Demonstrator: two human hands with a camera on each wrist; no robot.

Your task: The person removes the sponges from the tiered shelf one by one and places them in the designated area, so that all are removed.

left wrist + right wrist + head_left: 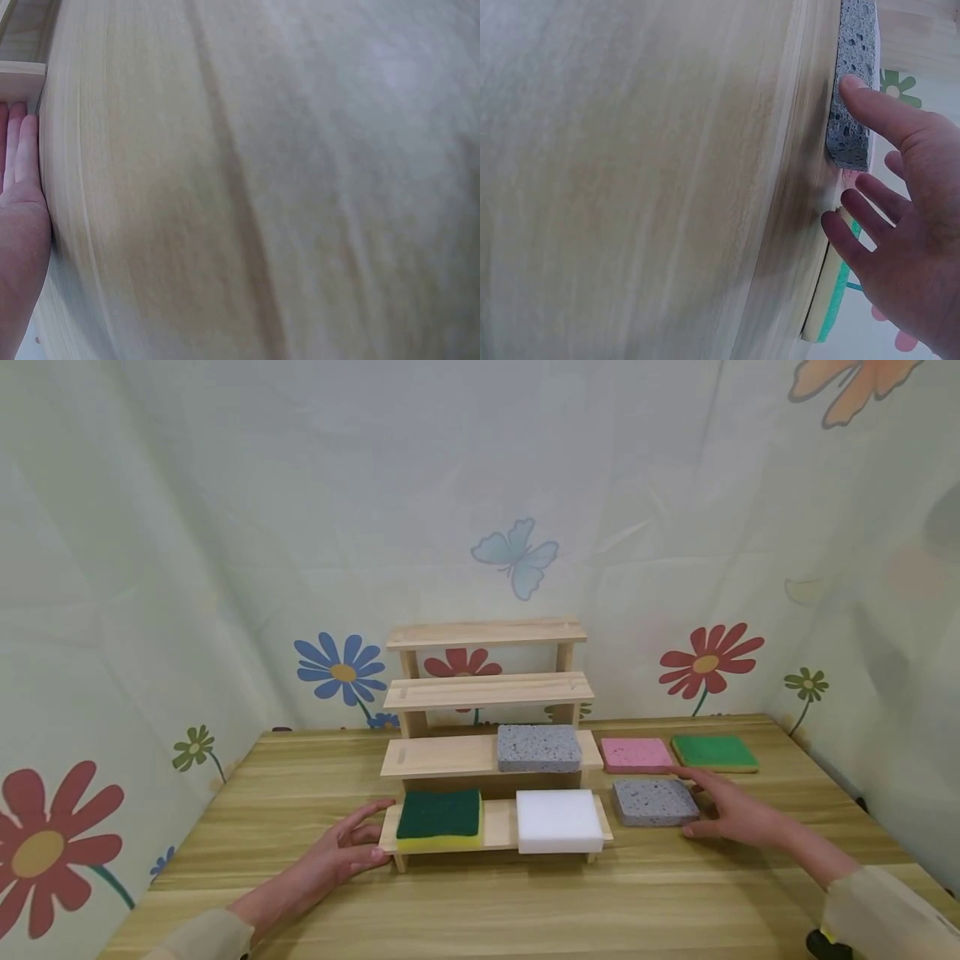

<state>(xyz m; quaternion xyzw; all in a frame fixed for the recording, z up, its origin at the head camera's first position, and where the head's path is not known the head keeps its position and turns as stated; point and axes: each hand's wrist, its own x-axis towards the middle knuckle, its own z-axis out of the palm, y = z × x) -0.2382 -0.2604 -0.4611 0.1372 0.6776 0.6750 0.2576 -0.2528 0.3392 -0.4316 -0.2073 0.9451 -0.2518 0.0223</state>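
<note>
A stepped wooden rack (442, 756) stands on the table, and my left hand (330, 860) touches the left end of its lowest step. In the left wrist view, the left fingers (27, 146) lie straight against the wood. My right hand (738, 810) is beside a speckled grey sponge (656, 803) lying on the table. Its fingers are spread, with the thumb (866, 97) at the sponge's near side in the right wrist view. Behind lie a pink sponge (636, 753) and a green sponge (714, 752) with a pale underside.
On the lowest step sit a dark green and yellow sponge (439, 817) and a white sponge (558, 820). Another speckled grey sponge (538, 747) rests on the second step. A flowered curtain (517, 485) hangs behind the table (525, 910). A dark object (827, 945) shows near the right sleeve.
</note>
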